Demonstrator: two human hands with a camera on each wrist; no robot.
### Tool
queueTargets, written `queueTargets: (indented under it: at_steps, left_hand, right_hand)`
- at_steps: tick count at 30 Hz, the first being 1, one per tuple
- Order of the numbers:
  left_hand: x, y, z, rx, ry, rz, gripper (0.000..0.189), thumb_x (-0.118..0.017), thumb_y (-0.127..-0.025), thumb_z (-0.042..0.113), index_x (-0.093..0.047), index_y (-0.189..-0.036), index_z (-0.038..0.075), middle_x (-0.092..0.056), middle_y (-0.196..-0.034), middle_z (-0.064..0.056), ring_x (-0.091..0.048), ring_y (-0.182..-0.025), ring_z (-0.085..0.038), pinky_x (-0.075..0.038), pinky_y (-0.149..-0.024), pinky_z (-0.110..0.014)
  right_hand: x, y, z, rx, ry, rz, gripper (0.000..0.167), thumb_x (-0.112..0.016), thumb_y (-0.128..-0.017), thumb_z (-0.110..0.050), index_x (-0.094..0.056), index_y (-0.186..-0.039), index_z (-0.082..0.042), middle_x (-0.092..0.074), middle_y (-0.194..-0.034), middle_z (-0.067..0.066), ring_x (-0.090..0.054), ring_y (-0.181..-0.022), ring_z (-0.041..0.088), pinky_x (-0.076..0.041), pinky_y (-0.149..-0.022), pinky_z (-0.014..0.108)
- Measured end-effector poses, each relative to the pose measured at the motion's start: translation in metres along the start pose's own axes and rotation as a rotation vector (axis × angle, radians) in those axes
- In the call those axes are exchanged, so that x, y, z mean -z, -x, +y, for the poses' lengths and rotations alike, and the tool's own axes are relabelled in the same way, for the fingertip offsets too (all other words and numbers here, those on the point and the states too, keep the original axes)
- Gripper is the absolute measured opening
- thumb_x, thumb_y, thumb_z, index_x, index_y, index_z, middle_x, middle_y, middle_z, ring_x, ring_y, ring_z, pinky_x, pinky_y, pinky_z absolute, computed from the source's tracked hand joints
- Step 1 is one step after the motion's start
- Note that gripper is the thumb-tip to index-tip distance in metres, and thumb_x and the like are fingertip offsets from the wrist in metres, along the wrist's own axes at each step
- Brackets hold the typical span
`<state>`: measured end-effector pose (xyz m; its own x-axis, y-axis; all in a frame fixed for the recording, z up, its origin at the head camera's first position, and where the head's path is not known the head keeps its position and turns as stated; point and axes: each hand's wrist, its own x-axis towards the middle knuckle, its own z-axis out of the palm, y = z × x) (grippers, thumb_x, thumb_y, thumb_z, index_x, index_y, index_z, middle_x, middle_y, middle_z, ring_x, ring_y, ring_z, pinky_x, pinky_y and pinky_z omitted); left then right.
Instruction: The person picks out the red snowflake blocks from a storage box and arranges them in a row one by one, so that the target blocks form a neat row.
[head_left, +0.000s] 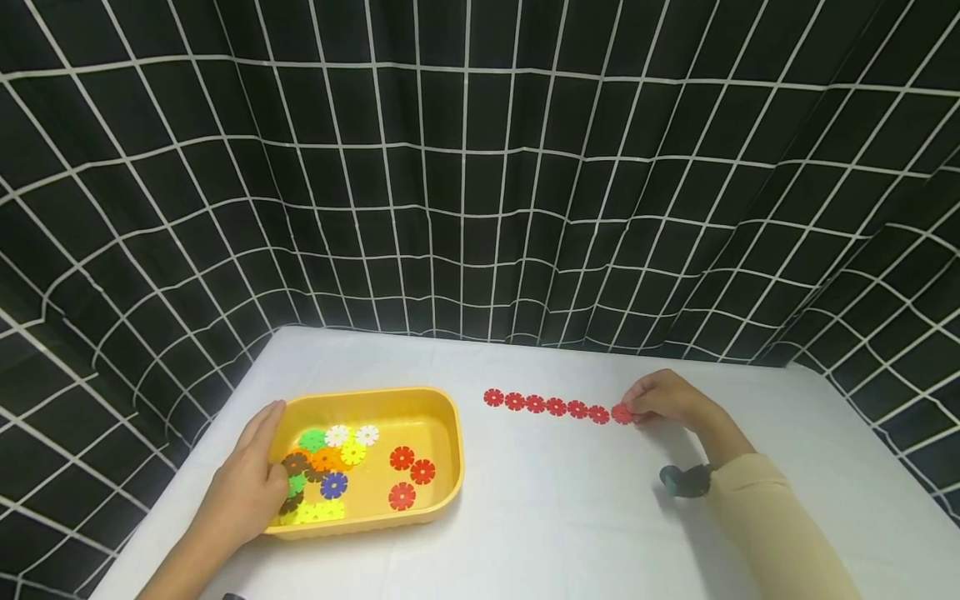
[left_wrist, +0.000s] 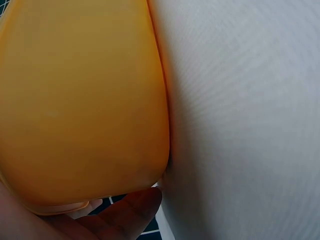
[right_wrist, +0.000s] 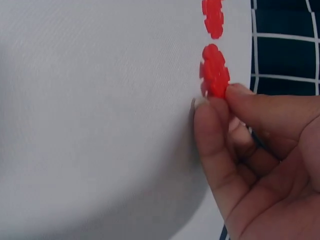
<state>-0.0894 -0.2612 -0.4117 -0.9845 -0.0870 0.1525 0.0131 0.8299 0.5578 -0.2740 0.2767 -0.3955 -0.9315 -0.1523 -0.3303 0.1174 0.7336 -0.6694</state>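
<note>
My right hand pinches a red snowflake disc between thumb and fingertips, at the right end of a row of several like discs on the white table. In the right wrist view, a neighbouring red disc lies a small gap away from the held one. At the left, my left hand grips the end of a yellow plastic tray, its thumb over the rim. The left wrist view shows the tray's smooth outer side with fingers against its end.
Inside the tray, three red discs lie toward the right. Green, white, orange, brown, yellow and blue discs are heaped at its left. A black curtain with a white grid hangs behind the white tabletop.
</note>
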Motion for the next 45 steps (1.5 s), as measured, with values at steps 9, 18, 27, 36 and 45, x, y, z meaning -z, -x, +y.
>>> queueTargets:
  at_steps: [9,18,27,36,45]
  left_hand:
    - [0.000,-0.001,0.000,-0.005,-0.005,0.003,0.082,-0.050,-0.083,-0.004,-0.017,-0.157,-0.004,-0.018,-0.161,-0.026,-0.027,-0.139,-0.056,-0.029,-0.105,-0.072]
    - [-0.001,-0.001,-0.001,0.004,-0.013,-0.005,0.082,-0.051,-0.083,-0.004,-0.016,-0.157,-0.004,-0.018,-0.161,-0.026,-0.027,-0.139,-0.055,-0.029,-0.106,-0.071]
    - [0.000,-0.001,0.001,0.004,-0.003,0.005,0.082,-0.051,-0.082,-0.004,-0.017,-0.157,-0.005,-0.019,-0.161,-0.026,-0.027,-0.139,-0.055,-0.029,-0.106,-0.072]
    - [0.001,0.000,-0.001,0.010,-0.005,-0.006,0.083,-0.051,-0.083,-0.004,-0.015,-0.158,-0.004,-0.017,-0.161,-0.026,-0.026,-0.140,-0.055,-0.028,-0.106,-0.072]
    - [0.000,-0.001,0.001,0.025,-0.003,-0.007,0.083,-0.051,-0.082,-0.005,-0.016,-0.158,-0.003,-0.017,-0.162,-0.025,-0.026,-0.140,-0.055,-0.028,-0.107,-0.071]
  right_hand:
    - [-0.004,0.002,-0.008,-0.003,0.025,0.030,0.013,-0.067,-0.090,0.000,-0.070,-0.096,0.011,-0.069,-0.080,0.010,-0.066,-0.072,0.021,-0.062,-0.074,0.035]
    - [-0.009,0.001,-0.011,-0.021,0.095,0.064,0.009,-0.065,-0.088,0.002,-0.071,-0.093,0.008,-0.067,-0.078,0.008,-0.062,-0.070,0.020,-0.059,-0.065,0.031]
    - [-0.034,0.013,-0.060,0.042,0.279,0.216,0.014,-0.066,-0.089,-0.005,-0.071,-0.097,0.005,-0.066,-0.089,0.016,-0.059,-0.077,0.026,-0.058,-0.066,0.038]
    - [-0.116,0.054,-0.167,0.616,0.194,0.043,0.011,-0.069,-0.087,0.003,-0.076,-0.094,-0.002,-0.071,-0.090,0.004,-0.061,-0.076,0.017,-0.057,-0.068,0.024]
    - [-0.206,0.070,-0.215,0.691,0.639,-0.187,0.028,-0.084,-0.082,-0.030,-0.074,-0.104,-0.015,-0.058,-0.089,-0.006,-0.049,-0.077,0.009,-0.045,-0.061,0.018]
